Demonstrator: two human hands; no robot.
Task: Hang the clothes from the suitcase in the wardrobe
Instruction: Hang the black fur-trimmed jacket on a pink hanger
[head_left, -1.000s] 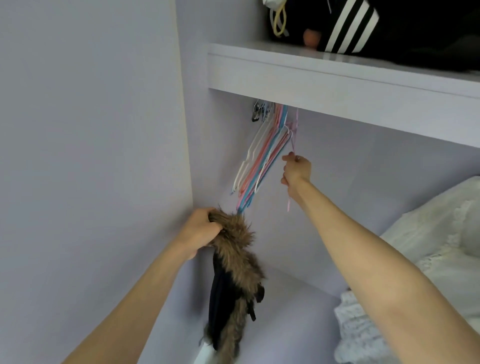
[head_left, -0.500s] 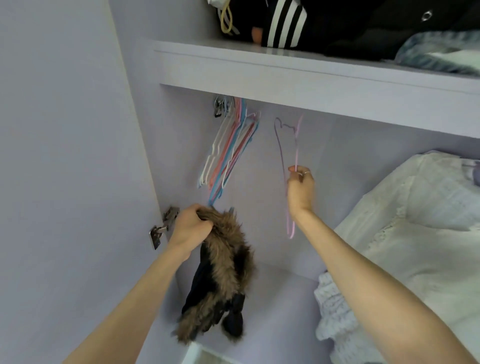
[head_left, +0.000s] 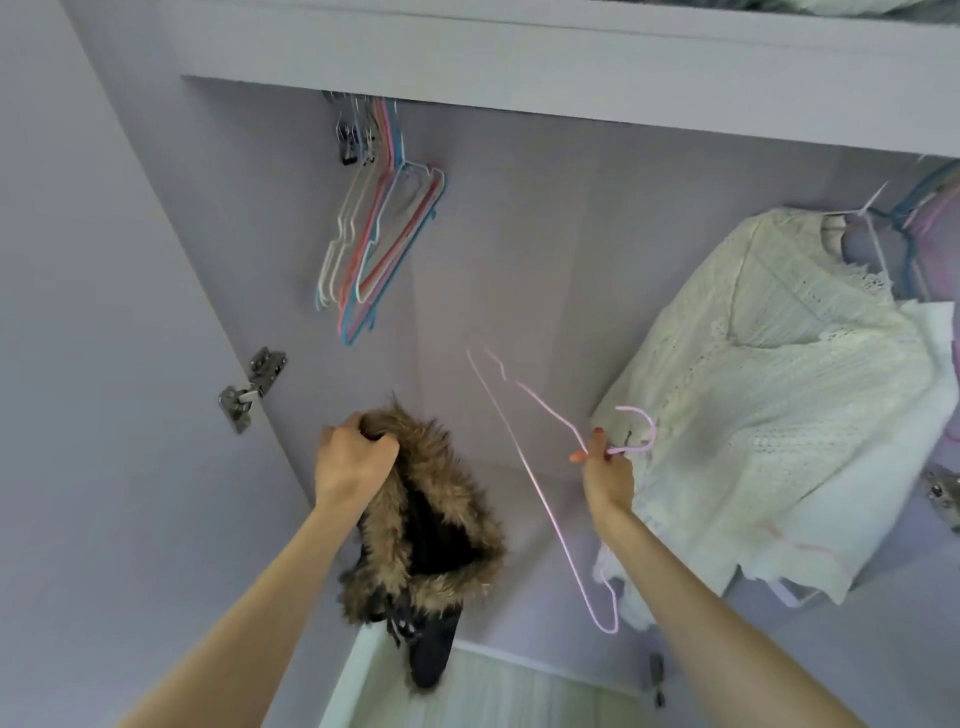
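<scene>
The person's left hand (head_left: 353, 460) is gripping the fur-trimmed dark garment (head_left: 426, 540) by its brown fur edge, fingers curled tightly into the fur; the garment is hanging below the fist, in front of the open wardrobe's lower left part. The right hand (head_left: 605, 475) is pinching a thin pink hanger (head_left: 545, 512) just below its hook, the grip clamped on the wire, with the hanger tilting away from the rail and its hook pointing right toward a white lace garment (head_left: 789, 389) that is hanging in the wardrobe. A bunch of empty coloured hangers (head_left: 376, 244) is hanging under the shelf (head_left: 519, 73) at upper left. A metal hinge (head_left: 252, 387) is sitting on the left side panel.
</scene>
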